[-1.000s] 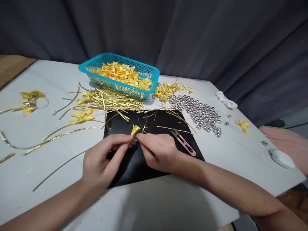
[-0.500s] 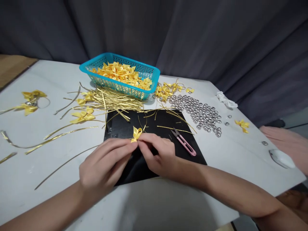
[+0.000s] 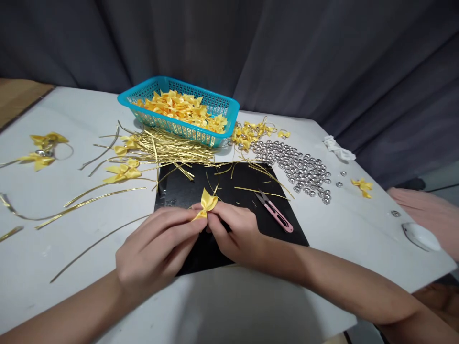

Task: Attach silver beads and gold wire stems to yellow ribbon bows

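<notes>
the yellow bow (image 3: 209,201), a narrow slip a second ago, now stands fanned out toward twelve o'clock, above the black mat (image 3: 186,186). the left hand (image 3: 158,248), at eight o'clock, and right hand (image 3: 234,229), at four, each keep a closed, pinching grip on it, suggesting its gathered middle is being worked.

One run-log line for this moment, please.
left hand: pinching yellow bow | right hand: pinching same bow | pink snips: on black mat | blue basket: holding bows
</notes>
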Tool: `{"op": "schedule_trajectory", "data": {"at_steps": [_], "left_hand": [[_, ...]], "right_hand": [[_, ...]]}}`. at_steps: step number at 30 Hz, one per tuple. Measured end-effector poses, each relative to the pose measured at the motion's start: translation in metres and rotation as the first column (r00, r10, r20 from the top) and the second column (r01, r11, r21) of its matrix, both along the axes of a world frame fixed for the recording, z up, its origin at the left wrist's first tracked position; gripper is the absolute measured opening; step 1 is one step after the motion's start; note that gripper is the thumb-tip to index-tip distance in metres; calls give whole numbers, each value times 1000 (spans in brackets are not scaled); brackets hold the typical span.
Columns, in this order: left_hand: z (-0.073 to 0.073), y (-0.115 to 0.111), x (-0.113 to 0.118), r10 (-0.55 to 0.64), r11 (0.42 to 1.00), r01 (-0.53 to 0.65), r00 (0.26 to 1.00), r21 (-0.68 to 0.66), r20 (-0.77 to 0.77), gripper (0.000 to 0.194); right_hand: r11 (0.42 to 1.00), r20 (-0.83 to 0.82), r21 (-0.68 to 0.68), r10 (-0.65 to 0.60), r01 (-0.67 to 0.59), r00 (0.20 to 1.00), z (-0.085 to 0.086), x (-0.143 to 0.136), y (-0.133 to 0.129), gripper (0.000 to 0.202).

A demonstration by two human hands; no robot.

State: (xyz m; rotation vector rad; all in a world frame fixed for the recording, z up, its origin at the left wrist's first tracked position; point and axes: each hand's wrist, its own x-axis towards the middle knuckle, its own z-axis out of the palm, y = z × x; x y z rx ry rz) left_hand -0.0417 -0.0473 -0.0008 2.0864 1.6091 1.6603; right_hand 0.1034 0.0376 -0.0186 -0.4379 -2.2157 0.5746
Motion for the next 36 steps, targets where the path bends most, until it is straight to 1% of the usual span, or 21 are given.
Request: {"op": "schedule_trajectory", "data": {"at_steps": [2,4,9,13,16,20,22,28,30,32,33,34,35,36], "left_hand": [[1,1,1,-2,1000,2,1000,18,-11,28],[1,2,0,-7,999,10,999,40,-54,23],[-4,2,-6,-53,992,81,961,96,-272,14],[-5,2,-8,-42,990,81,951,116,-306,10],[-3,2,-8,-33,990,73,953,121,-301,9],[-2,2,-6,-21,992,55,961,117,-276,9],[-3,2,-3,-10,994,37,969,106,-248,10],[-9,5,-1,21,998,-11,989,70,-144,12],[-11,6,-2,26,998,-19,991,51,-128,13],[-14,8,-2,50,998,-46,995,51,-88,14],[-15,9,-2,68,997,-65,996,51,-62,15],[-16,11,-2,85,995,-84,996,48,-39,15],[-17,12,-2,101,994,-101,995,40,-20,15],[-18,12,-2,116,993,-115,993,29,-9,15]], "right_hand": [[1000,20,23,11,-11,1000,1,1,0,21],[1000,28,17,24,-25,999,3,1,-2,23],[993,63,-108,61,-54,996,6,4,-7,22],[985,7,-144,97,-95,995,6,3,-7,19],[991,18,-115,77,-75,997,1,2,-2,17],[997,104,54,56,-62,993,-3,2,4,23],[993,123,84,67,-78,990,-2,2,5,25],[997,34,-6,82,-82,996,0,0,4,22],[990,87,-62,134,-129,987,2,0,10,21],[974,219,-142,204,-175,954,9,1,19,19],[968,273,-180,220,-175,936,14,2,24,16],[968,292,-209,194,-136,937,19,4,29,13],[970,270,-221,161,-102,949,24,5,33,18],[972,232,-213,147,-97,962,29,7,37,25]]}}
